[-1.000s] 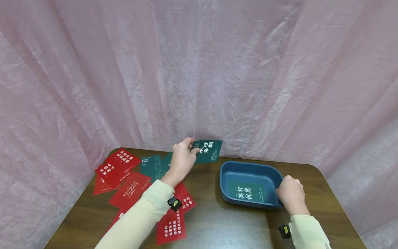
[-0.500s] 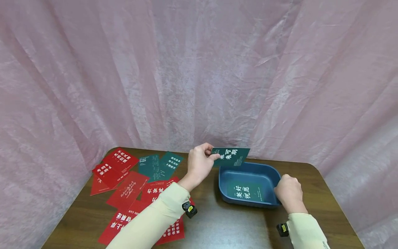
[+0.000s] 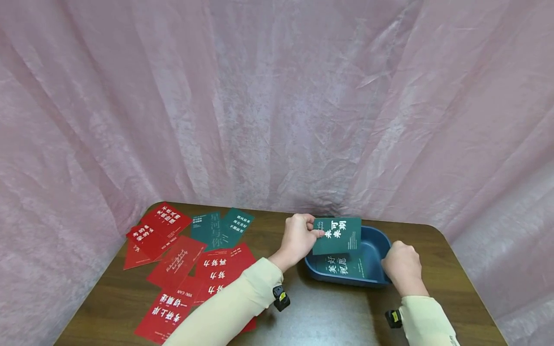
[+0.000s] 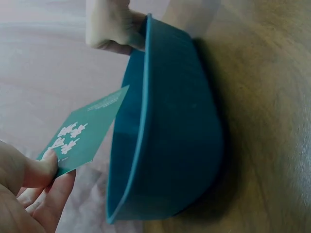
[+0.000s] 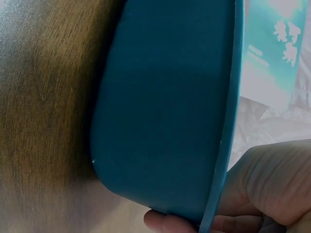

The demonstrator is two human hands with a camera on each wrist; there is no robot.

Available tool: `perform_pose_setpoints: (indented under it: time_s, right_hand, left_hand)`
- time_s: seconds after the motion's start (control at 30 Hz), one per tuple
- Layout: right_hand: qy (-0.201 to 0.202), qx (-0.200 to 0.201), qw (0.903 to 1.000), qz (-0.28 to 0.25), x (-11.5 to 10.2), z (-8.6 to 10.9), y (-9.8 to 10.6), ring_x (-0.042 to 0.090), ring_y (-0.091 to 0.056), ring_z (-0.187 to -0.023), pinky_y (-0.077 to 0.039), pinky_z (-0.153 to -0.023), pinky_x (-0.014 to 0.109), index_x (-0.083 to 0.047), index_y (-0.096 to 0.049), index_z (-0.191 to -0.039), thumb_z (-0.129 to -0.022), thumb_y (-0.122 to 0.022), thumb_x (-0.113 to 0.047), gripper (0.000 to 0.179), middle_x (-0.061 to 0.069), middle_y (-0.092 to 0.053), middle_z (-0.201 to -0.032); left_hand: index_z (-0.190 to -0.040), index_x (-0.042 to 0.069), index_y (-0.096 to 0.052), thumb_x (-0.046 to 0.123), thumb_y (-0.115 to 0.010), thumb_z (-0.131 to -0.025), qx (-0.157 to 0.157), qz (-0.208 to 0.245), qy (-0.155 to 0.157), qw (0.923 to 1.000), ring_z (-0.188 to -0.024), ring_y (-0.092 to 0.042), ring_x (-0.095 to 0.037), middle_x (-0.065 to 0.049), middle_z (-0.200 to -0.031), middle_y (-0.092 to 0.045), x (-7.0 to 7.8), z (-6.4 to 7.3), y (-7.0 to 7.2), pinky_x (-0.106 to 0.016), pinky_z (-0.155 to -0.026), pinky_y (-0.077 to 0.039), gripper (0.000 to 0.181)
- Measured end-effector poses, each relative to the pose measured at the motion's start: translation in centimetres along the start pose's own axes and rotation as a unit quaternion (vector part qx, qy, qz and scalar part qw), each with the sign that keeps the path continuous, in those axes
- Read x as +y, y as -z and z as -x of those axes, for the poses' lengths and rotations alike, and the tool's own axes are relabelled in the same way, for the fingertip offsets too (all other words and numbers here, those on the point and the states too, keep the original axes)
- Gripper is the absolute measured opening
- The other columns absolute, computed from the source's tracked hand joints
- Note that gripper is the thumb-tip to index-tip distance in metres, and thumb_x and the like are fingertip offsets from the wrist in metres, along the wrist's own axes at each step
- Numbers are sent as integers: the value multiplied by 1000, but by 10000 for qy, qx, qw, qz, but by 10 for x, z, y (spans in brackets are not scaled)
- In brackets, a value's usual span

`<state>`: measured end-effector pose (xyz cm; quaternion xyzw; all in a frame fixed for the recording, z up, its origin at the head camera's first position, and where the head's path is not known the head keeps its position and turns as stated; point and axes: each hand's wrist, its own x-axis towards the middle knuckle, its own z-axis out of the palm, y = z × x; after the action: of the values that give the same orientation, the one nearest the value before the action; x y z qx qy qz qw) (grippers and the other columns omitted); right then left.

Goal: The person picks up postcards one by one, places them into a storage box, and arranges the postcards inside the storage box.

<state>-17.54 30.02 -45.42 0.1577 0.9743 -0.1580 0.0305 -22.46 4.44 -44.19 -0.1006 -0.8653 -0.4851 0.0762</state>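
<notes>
A green card (image 3: 337, 242) with white characters is pinched at its left edge between the thumb and fingers of my left hand (image 3: 298, 239). That card hangs tilted over the left part of a blue basin (image 3: 375, 245). Inside the basin lies another green card (image 3: 346, 268), partly covered from above by the held one. My right hand (image 3: 402, 267) grips the basin's right rim; in the right wrist view, fingertips (image 5: 170, 222) show under the outer wall and the rest of the hand lies on the inner side.
Several red cards (image 3: 177, 259) lie spread and overlapping at the table's left. Two green cards (image 3: 235, 226) lie behind them, near the back edge. The wooden table (image 3: 441, 278) meets a pink curtain (image 3: 277, 105) at the back.
My left hand has carried the green card rightward from above the table's middle to over the basin, then lowered it slightly. The right hand has stayed on the rim.
</notes>
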Motion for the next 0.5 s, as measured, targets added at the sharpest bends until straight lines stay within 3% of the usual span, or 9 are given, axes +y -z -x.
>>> perform_pose_setpoints:
  time_s: [0.3, 0.5]
  right_hand:
    - [0, 6, 10000, -49, 1, -1, -2, 28, -56, -57, -48, -45, 39, 14, -60, -87, -78, -62, -10, 26, 26, -62, -74]
    - [-32, 19, 10000, -38, 1, -1, -1, 27, -55, -56, -48, -45, 38, 14, -59, -87, -78, -62, -10, 25, 26, -61, -73]
  left_hand:
    - [-84, 7, -68, 17, -84, -67, -395, 42, 155, 9991, -63, -53, -2, 6, -64, -60, -3, 5, -24, -19, -62, -48, 26]
    - [-86, 7, -66, 18, -85, -65, -606, -110, 233, 9978, -61, -50, -2, 7, -61, -55, -8, 7, -35, -20, -64, -47, 30]
